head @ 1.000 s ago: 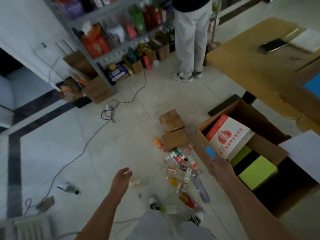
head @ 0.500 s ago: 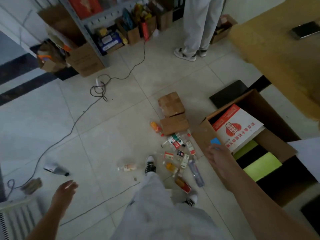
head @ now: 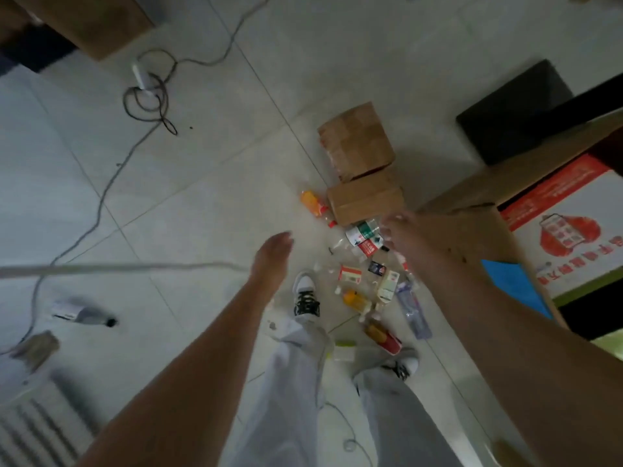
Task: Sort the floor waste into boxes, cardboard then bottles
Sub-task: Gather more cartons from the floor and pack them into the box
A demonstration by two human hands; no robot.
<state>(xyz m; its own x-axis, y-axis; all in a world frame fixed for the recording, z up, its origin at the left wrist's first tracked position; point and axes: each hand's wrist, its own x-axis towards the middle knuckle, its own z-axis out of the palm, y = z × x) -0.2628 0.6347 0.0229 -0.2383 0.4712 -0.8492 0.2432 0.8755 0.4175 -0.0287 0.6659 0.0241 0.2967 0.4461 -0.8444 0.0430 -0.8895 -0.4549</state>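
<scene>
Cardboard pieces brown, creased, beside bottles, hands empty, loose-fingered, left hand, right hand apart.

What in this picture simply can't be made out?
All in the head view:
The large cardboard box: cut off by the right edge.
Labels on the bottles: too small and blurred to read.
The right hand: motion blur hides whether it touches them.
The floor: partly hidden by the person's legs.

coiled cable, perhaps a radiator

The left hand and right hand hover over bottles beside cardboard.
</scene>
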